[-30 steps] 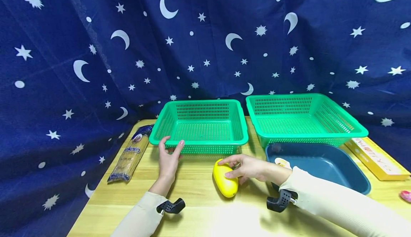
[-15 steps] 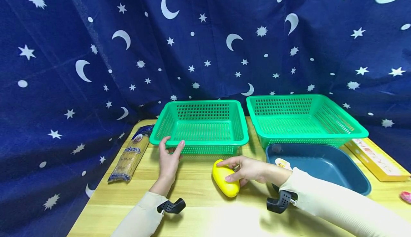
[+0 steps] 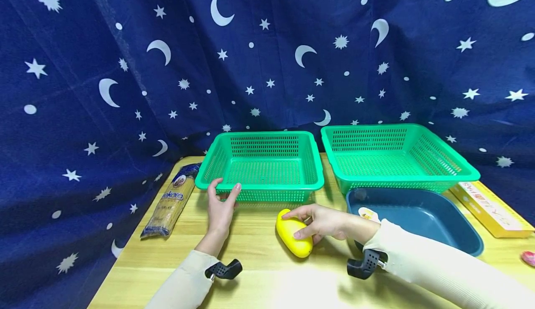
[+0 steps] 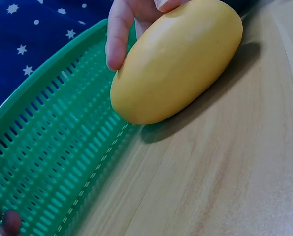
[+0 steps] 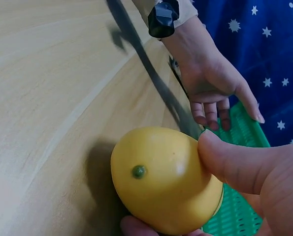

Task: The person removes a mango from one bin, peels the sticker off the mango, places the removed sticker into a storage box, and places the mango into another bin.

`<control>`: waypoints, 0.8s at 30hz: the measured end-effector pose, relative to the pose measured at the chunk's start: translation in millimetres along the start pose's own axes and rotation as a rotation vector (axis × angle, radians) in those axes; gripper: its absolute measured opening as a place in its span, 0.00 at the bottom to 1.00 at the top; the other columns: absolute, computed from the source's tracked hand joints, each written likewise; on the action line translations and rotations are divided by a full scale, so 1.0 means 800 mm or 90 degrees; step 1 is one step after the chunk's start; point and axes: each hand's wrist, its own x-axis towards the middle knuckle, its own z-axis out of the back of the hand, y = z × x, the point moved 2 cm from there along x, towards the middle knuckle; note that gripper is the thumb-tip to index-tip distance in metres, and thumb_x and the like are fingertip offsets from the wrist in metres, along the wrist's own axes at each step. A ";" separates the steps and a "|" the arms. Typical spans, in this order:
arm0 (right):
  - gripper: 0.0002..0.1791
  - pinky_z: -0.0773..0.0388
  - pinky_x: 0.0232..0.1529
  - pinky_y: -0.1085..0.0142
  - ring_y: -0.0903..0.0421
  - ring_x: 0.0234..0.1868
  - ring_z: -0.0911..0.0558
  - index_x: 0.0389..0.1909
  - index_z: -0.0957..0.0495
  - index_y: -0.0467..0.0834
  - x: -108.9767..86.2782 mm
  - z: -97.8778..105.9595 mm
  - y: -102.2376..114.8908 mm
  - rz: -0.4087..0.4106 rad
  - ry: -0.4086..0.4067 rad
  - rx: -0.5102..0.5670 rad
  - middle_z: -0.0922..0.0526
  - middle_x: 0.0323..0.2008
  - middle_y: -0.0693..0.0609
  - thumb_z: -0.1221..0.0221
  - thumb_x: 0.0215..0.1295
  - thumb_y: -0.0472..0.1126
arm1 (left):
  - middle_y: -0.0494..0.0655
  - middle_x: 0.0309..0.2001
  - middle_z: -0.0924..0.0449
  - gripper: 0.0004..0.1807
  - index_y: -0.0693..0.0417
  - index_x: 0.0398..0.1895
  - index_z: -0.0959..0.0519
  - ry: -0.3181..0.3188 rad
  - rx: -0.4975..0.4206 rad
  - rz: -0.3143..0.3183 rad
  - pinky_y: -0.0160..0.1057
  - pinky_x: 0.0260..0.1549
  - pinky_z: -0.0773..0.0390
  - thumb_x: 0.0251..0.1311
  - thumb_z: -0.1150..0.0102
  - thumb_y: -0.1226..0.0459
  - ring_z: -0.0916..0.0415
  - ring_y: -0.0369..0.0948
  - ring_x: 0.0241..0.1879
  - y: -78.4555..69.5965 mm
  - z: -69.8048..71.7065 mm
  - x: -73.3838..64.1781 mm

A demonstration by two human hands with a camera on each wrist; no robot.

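A yellow mango point(image 3: 289, 235), apparently smooth and with a small green stem spot, is held by my right hand point(image 3: 326, 220) above or on the table; whether it touches the wood I cannot tell. My right thumb presses one side of the mango point(image 5: 156, 167), with fingertips at the opposite side. My left hand point(image 3: 219, 213) touches the front of the left green basket point(image 3: 267, 187), its thumb and index finger at the rim. The right wrist view shows other left-hand fingers point(image 5: 211, 115) slightly bent against the basket's outer wall.
A second green basket point(image 3: 409, 182) stands at the back right, behind a dark blue basin point(image 3: 422, 216). At the left edge lies a pasta packet point(image 3: 169, 204). An orange-and-white box point(image 3: 493, 209) and a pink object point(image 3: 528, 257) lie at the right.
In my right hand the mango has turned slightly, its near end shifting right. My left hand stays at the basket rim.
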 end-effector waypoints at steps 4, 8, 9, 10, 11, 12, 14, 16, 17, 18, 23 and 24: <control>0.31 0.14 0.40 0.54 0.53 0.41 0.20 0.65 0.27 0.45 -0.002 0.001 0.001 -0.002 -0.002 0.003 0.40 0.68 0.32 0.33 0.59 0.33 | 0.52 0.45 0.30 0.37 0.39 0.69 0.40 -0.005 0.006 -0.001 0.44 0.39 0.18 0.60 0.35 0.46 0.23 0.44 0.30 0.000 0.000 0.000; 0.32 0.15 0.36 0.58 0.54 0.39 0.21 0.65 0.27 0.44 -0.003 0.003 0.003 0.004 -0.002 0.005 0.39 0.67 0.31 0.33 0.59 0.33 | 0.53 0.45 0.30 0.36 0.38 0.68 0.40 -0.008 0.015 0.003 0.44 0.38 0.19 0.60 0.36 0.45 0.21 0.46 0.31 -0.001 0.000 -0.001; 0.32 0.16 0.34 0.61 0.54 0.38 0.21 0.65 0.27 0.44 -0.003 0.004 0.003 0.006 -0.002 0.005 0.38 0.66 0.32 0.33 0.58 0.33 | 0.53 0.45 0.30 0.36 0.37 0.68 0.39 -0.009 0.016 0.003 0.44 0.38 0.19 0.60 0.36 0.46 0.21 0.46 0.31 -0.002 0.000 -0.001; 0.32 0.18 0.31 0.63 0.55 0.36 0.22 0.65 0.27 0.44 -0.004 0.005 0.004 0.007 -0.001 0.006 0.37 0.65 0.33 0.33 0.58 0.33 | 0.53 0.45 0.30 0.36 0.37 0.68 0.39 -0.009 0.016 0.003 0.44 0.38 0.18 0.60 0.36 0.46 0.21 0.46 0.31 -0.002 0.000 -0.001; 0.32 0.20 0.29 0.65 0.55 0.34 0.23 0.66 0.27 0.45 -0.004 0.006 0.004 0.008 0.000 0.006 0.37 0.64 0.34 0.33 0.58 0.33 | 0.52 0.45 0.30 0.36 0.38 0.68 0.39 -0.010 0.016 0.002 0.45 0.39 0.18 0.60 0.36 0.46 0.21 0.46 0.31 -0.003 0.000 -0.001; 0.32 0.22 0.28 0.67 0.56 0.33 0.24 0.66 0.28 0.45 -0.004 0.007 0.005 0.008 0.000 0.006 0.36 0.63 0.34 0.33 0.58 0.33 | 0.52 0.44 0.30 0.36 0.38 0.68 0.39 -0.011 0.015 0.001 0.45 0.39 0.18 0.60 0.35 0.46 0.21 0.46 0.31 -0.003 0.000 -0.002; 0.33 0.26 0.26 0.69 0.56 0.31 0.26 0.66 0.28 0.45 -0.005 0.008 0.006 0.008 0.001 0.006 0.35 0.62 0.35 0.33 0.58 0.33 | 0.52 0.43 0.30 0.37 0.40 0.69 0.39 -0.010 0.009 -0.002 0.45 0.40 0.18 0.60 0.35 0.46 0.22 0.46 0.30 -0.004 0.000 -0.002; 0.33 0.26 0.26 0.68 0.56 0.31 0.26 0.66 0.28 0.45 -0.007 0.009 0.007 0.008 0.003 0.010 0.35 0.62 0.36 0.33 0.58 0.33 | 0.51 0.42 0.30 0.37 0.41 0.69 0.40 -0.008 0.005 -0.004 0.45 0.40 0.17 0.60 0.35 0.47 0.23 0.44 0.30 -0.004 0.000 -0.003; 0.33 0.25 0.26 0.68 0.56 0.31 0.26 0.66 0.28 0.45 -0.007 0.009 0.008 0.008 0.003 0.010 0.34 0.61 0.36 0.33 0.58 0.33 | 0.51 0.42 0.30 0.37 0.42 0.69 0.40 -0.007 0.003 -0.004 0.45 0.40 0.18 0.60 0.35 0.47 0.23 0.44 0.30 -0.004 0.000 -0.003; 0.33 0.25 0.27 0.67 0.55 0.32 0.25 0.66 0.28 0.45 -0.008 0.009 0.009 0.007 0.004 0.012 0.34 0.61 0.36 0.33 0.58 0.33 | 0.51 0.41 0.30 0.37 0.42 0.69 0.40 -0.006 0.002 -0.004 0.45 0.40 0.18 0.60 0.35 0.47 0.23 0.44 0.30 -0.004 0.000 -0.003; 0.33 0.21 0.32 0.65 0.53 0.39 0.24 0.66 0.28 0.45 -0.011 0.010 0.015 0.005 0.003 0.009 0.33 0.58 0.37 0.32 0.58 0.34 | 0.50 0.42 0.31 0.36 0.40 0.69 0.39 -0.006 0.002 -0.003 0.45 0.40 0.18 0.60 0.35 0.46 0.23 0.44 0.30 -0.003 0.001 -0.003; 0.33 0.21 0.33 0.65 0.53 0.40 0.25 0.66 0.28 0.45 -0.012 0.010 0.017 0.006 0.004 0.006 0.33 0.57 0.38 0.32 0.58 0.34 | 0.51 0.42 0.30 0.37 0.40 0.69 0.39 -0.007 0.004 -0.003 0.45 0.40 0.18 0.60 0.35 0.46 0.23 0.44 0.30 -0.003 0.001 -0.003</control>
